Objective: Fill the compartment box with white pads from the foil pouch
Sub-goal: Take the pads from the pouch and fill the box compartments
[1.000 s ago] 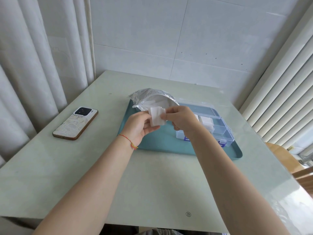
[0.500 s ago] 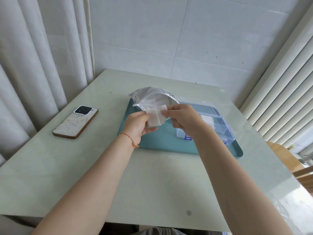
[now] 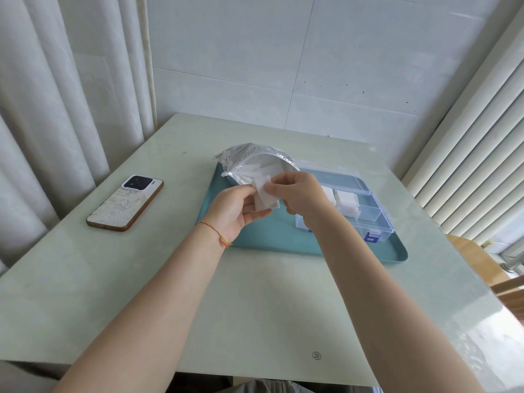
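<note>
An open silver foil pouch lies at the back left of a teal tray, with white pads showing in its mouth. Just in front of the pouch, my left hand holds a small stack of white pads between thumb and fingers. My right hand pinches the top edge of the same pads. A clear compartment box with its lid open stands on the tray's right half, partly hidden behind my right hand. White pads fill some of its back compartments.
A phone in a pale patterned case lies face down on the table to the left of the tray. Curtains hang at the left, blinds at the right, and a wooden chair stands off the table's right edge.
Both hands keep hold of the pads and have shifted only slightly in front of the pouch mouth. My right fingers have moved along the top of the stack.
</note>
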Motion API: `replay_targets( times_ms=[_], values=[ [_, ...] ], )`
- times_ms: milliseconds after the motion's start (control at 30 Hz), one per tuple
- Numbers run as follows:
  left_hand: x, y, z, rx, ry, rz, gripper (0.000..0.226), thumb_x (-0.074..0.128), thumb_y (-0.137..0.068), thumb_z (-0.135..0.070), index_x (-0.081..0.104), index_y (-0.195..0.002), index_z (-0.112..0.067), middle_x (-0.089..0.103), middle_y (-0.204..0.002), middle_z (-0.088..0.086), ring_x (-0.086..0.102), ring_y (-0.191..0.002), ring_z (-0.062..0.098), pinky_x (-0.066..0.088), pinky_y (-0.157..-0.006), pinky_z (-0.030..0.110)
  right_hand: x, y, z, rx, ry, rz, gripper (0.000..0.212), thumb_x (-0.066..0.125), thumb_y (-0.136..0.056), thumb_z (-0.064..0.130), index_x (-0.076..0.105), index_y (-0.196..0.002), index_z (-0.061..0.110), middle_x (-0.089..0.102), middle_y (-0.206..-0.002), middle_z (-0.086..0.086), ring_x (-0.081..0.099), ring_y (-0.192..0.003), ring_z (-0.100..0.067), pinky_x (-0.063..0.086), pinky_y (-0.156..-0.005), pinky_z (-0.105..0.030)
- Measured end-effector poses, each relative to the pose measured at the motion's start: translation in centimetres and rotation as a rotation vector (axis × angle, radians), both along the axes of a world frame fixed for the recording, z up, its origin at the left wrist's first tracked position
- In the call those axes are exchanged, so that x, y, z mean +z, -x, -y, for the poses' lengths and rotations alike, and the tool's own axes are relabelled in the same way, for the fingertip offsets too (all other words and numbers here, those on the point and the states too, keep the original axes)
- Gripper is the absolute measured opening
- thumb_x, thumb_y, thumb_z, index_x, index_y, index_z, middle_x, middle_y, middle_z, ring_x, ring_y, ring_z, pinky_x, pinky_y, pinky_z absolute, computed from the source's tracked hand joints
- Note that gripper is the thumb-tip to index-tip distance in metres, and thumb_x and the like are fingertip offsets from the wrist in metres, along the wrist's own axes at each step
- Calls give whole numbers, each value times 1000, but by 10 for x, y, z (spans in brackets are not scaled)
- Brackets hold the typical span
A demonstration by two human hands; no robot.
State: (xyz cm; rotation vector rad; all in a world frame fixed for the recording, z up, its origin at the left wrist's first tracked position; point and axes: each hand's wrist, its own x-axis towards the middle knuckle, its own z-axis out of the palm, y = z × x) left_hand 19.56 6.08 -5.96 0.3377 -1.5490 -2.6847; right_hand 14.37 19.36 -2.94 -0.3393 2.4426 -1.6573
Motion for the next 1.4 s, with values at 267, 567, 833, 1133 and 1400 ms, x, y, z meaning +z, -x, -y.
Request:
replay_targets(
  times_ms=[267,567,833,1133,1400],
  values=[
    [0,-1,-1,1,-9,-51,28,43,-99,-4,71,-99,-6,74,-84,9,73,-75,20,61,-70,29,-8,-2,7,-79,-125,-176,12,71,-85,19,64,-75,19,61,-62,8,49,-47,3,38,-48,-17],
    [-6,0,1,31,39,-41,16,56,-96,-9,71,-96,-7,74,-87,8,71,-76,17,61,-69,29,-15,2,16,-91,-208,-233,13,68,-85,24,63,-88,12,61,-80,2,55,-71,-13,40,-55,-23],
    [-17,14,20,407,356,136,16,57,-87,-5,64,-74,-10,54,-77,7,52,-74,24,59,-61,35,-10,22,30,-41,-558,-432,28,48,-91,8,71,-106,13,66,-116,-3,59,-100,-22,43,-73,-26],
    [-22,16,26,421,360,131,17,56,-86,-4,63,-72,-9,53,-80,10,50,-71,26,53,-44,24,-24,38,53,166,-900,-434,30,45,-96,13,58,-124,9,56,-131,-10,57,-113,-31,48,-87,-34],
    [-16,13,21,394,236,102,21,58,-88,-1,67,-72,-12,56,-69,5,54,-68,22,58,-53,28,-14,35,48,71,-726,-515,32,47,-94,7,66,-120,7,59,-130,-8,56,-116,-27,44,-89,-31]
  ],
)
